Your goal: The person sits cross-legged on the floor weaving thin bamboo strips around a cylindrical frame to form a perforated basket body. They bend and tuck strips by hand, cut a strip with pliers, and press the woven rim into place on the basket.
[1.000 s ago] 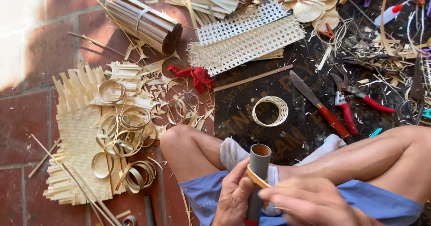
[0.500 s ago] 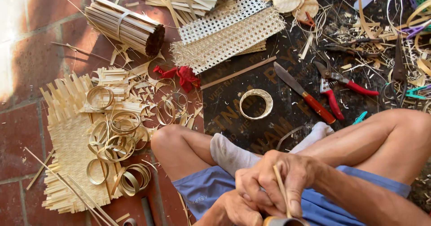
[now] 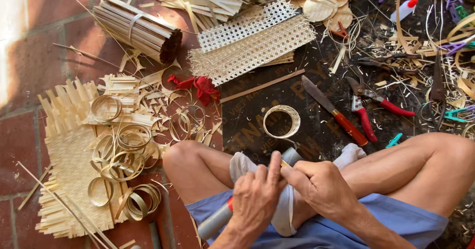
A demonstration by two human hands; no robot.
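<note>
Brick floor littered with bamboo strips; on the lap, the left hand (image 3: 255,197) clamps the grey tube (image 3: 217,220) steady while right hand (image 3: 319,187) fingers pinch 1 thin strip (image 3: 285,164) against it.

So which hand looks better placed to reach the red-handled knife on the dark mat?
Probably the right hand: the red-handled knife lies up and to its side on the dark mat, while the left hand lies across the grey tube.
</note>
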